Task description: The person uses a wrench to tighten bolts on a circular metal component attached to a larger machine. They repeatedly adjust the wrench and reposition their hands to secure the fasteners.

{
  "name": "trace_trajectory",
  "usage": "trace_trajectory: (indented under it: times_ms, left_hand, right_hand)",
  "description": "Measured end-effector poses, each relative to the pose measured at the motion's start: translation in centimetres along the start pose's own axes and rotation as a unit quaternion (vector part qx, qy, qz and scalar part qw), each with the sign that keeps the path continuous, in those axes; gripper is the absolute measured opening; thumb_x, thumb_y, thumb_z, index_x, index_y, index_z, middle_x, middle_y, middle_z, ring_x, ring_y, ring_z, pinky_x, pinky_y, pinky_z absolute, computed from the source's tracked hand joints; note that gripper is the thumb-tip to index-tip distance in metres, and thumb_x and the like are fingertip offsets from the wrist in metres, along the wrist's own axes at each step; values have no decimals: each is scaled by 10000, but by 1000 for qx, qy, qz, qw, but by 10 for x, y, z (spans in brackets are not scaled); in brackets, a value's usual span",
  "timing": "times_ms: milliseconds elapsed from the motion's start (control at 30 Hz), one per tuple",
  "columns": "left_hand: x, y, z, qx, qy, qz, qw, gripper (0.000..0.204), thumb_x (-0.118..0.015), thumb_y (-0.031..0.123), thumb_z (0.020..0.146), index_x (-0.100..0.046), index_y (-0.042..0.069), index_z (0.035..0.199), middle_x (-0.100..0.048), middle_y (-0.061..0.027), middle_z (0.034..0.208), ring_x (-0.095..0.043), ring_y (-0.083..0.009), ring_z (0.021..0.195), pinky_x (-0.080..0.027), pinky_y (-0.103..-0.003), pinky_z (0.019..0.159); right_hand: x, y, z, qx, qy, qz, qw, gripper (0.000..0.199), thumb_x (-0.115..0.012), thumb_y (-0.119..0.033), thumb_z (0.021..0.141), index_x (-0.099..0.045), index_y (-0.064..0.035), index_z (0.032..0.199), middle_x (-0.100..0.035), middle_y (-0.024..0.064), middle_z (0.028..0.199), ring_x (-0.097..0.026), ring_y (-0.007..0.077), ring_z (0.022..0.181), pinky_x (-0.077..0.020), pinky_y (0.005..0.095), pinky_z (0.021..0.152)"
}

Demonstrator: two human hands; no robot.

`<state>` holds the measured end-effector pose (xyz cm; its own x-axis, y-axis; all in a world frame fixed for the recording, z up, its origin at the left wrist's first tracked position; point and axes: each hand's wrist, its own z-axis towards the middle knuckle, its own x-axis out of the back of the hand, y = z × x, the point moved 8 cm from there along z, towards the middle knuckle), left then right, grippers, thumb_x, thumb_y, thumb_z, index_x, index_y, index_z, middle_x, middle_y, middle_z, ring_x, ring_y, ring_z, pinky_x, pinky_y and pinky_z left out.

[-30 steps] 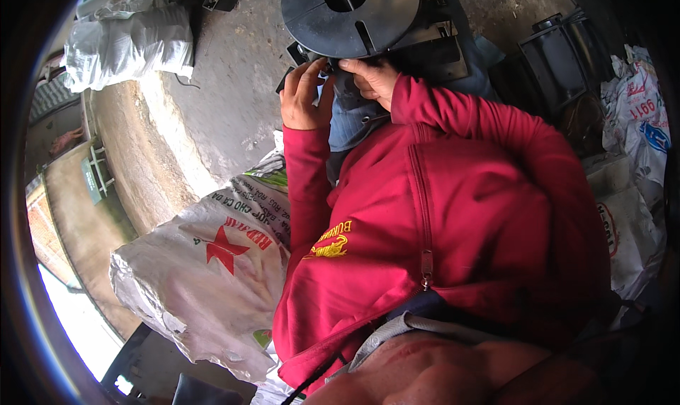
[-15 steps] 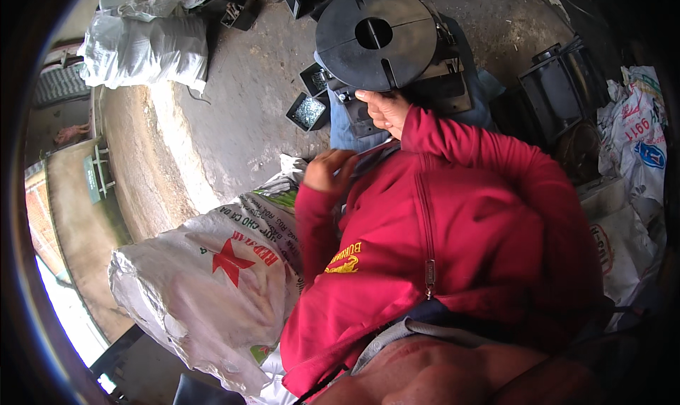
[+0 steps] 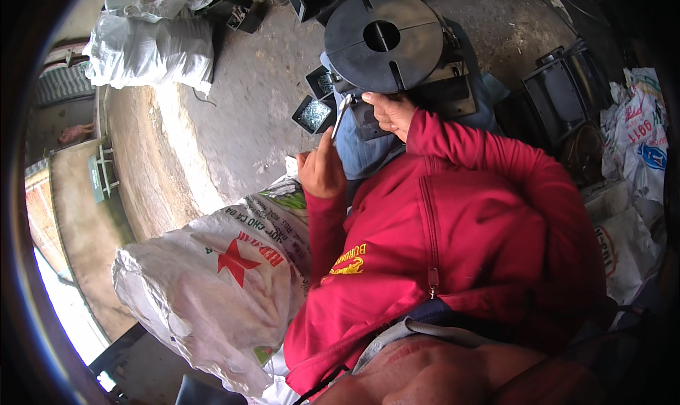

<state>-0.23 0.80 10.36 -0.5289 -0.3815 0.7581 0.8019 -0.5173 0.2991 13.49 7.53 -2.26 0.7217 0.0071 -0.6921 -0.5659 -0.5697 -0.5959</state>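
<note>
A black metal assembly with a round, slotted disc (image 3: 418,51) on top rests across my blue-trousered legs. My left hand (image 3: 323,170) is closed on a slim silver wrench (image 3: 342,117). The wrench points up and away, its far end close to the assembly's left corner below the disc. My right hand (image 3: 391,113) is closed at the near edge of the assembly, thumb on top just under the disc rim. Its other fingers curl below, and what they press on is partly hidden. The wrench tip lies just left of the right thumb.
Two black bins, the nearer bin (image 3: 312,113) holding small shiny hardware, stand left of my legs. A white sack (image 3: 212,284) is at my left side. More black metal parts (image 3: 563,90) and another white sack (image 3: 641,132) lie to the right. White bags (image 3: 152,51) sit far left.
My left hand has come forward from beside my body, and the wrench now shows plainly, reaching to the assembly's left corner. The right hand stays at the assembly. The whole view has shifted slightly.
</note>
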Motion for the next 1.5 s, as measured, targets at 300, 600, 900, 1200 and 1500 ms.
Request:
trace_trajectory:
  times_ms: [300, 600, 900, 1200, 1500]
  left_hand:
    - [-13, -6, -2, 33, -11, 48, 998, 414, -598, -5, 758, -593, 58, 1166, -481, -33, 587, -427, -176, 493, -319, -314, 687]
    - [-12, -6, -4, 32, -3, 27, 999, 419, -605, -15, 750, -580, 31, 1166, -498, -20, 596, -446, -157, 503, -314, -317, 716]
    - [-18, -32, -5, 214, 62, -231, 947, 160, -517, 14, 822, -510, 16, 982, -579, -110, 757, -565, -149, 612, -454, -267, 582]
    - [-42, -24, 39, 155, 99, -95, 978, 246, -788, 136, 682, -609, 64, 833, -556, -57, 676, -532, -201, 556, -421, -313, 509]
    - [-49, -17, 42, 66, 63, -150, 984, 272, -724, 75, 713, -631, 74, 968, -548, -70, 728, -556, -205, 576, -448, -300, 520]
  right_hand:
    - [-6, -4, -3, 3, -4, -4, 1000, 261, -625, -246, 859, -436, -164, 698, -263, -106, 502, -213, 8, 386, -164, 204, 370]
    - [-4, -4, -3, 0, -2, -12, 1000, 287, -623, -256, 861, -418, -175, 677, -255, -103, 494, -203, 13, 387, -167, 206, 372]
    - [-10, -7, -8, 12, 7, -18, 1000, 330, -638, -261, 852, -395, -185, 643, -265, -96, 491, -230, 23, 391, -182, 208, 379]
    - [-8, -6, -9, 10, 22, 1, 1000, 284, -655, -255, 840, -435, -182, 676, -294, -98, 509, -248, 18, 402, -198, 191, 371]
    - [-3, 1, -3, 13, 6, 15, 1000, 207, -646, -271, 845, -489, -165, 760, -288, -102, 509, -244, 17, 394, -197, 192, 369]
